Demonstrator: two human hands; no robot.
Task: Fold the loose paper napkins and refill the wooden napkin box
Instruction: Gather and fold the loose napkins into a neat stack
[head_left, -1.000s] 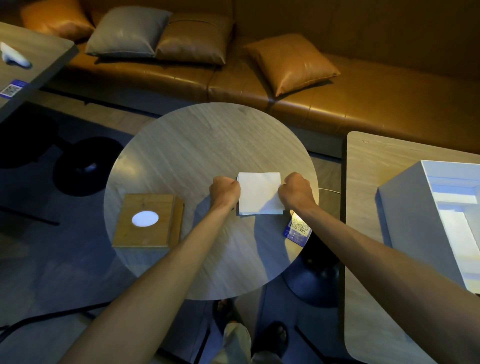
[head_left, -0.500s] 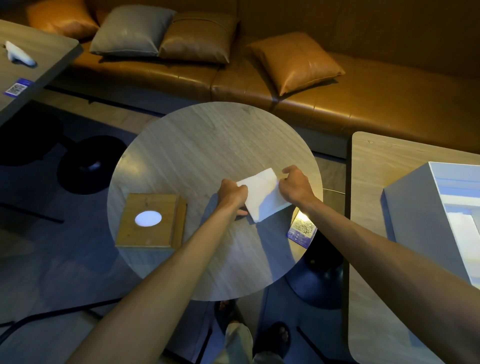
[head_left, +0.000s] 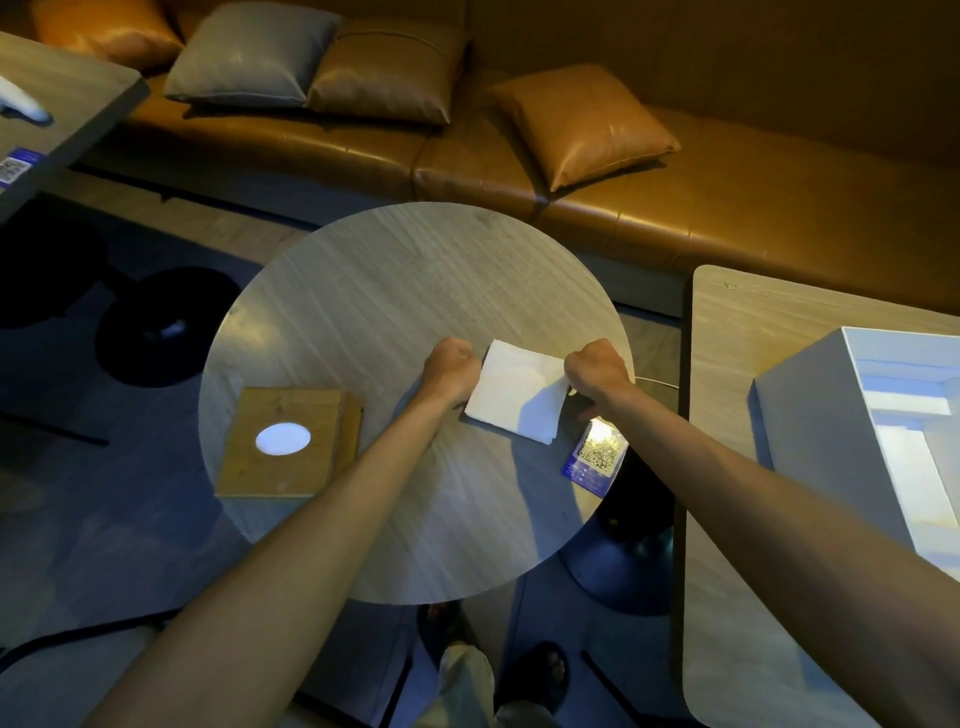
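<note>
A white paper napkin (head_left: 511, 392) lies on the round wooden table (head_left: 395, 291), right of centre, turned slightly askew. My left hand (head_left: 451, 370) is closed on its left edge. My right hand (head_left: 595, 370) pinches its right edge, which is lifted a little off the table. The wooden napkin box (head_left: 288, 441) sits near the table's left edge, with an oval opening in its lid showing white inside. It is about a forearm's length left of my left hand.
A blue QR-code card (head_left: 595, 453) lies at the table's right edge, just below my right hand. A white open box (head_left: 857, 431) stands on the neighbouring table at right. A leather sofa with cushions (head_left: 582, 122) runs behind. Another table (head_left: 62, 104) is far left.
The napkin has turned from tilted one way to the other and shifted slightly right. Both hands keep their grip on its edges, the right hand now lifting its side.
</note>
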